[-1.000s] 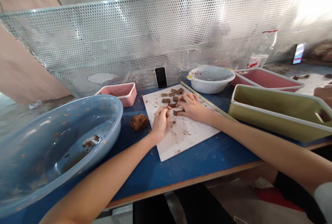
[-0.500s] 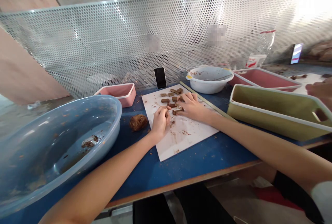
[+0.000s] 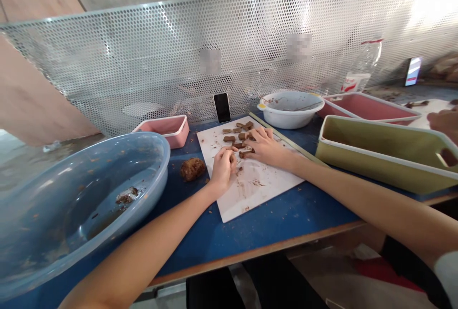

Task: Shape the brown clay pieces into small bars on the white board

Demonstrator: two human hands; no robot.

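Observation:
A white board [image 3: 257,199] lies on the blue table, with several short brown clay-like pieces [image 3: 229,139] set out toward its far end. My left hand [image 3: 222,170] is closed at the board's left part, fingers curled in a pinch; whatever they hold is hidden. Just to its right, my right hand [image 3: 268,147] bends over the pieces, its thumb and fingers around a small brown stick-like piece [image 3: 245,154]. Brown crumbs and smears lie on the board below the hands. A rough brown lump [image 3: 192,169] rests on the table left of the board.
A large blue basin [image 3: 150,194] with a wet brown lump stands at left, before a small pink bin [image 3: 179,132]. Behind the board stands a phone [image 3: 222,107]. A thin rod [image 3: 286,138], white basin [image 3: 291,117], green bin [image 3: 372,165] and another person's hand [image 3: 443,125] are at right.
The view has shifted very slightly. Both hands keep nearly the same place and pose on the board, and the brown pieces lie as before.

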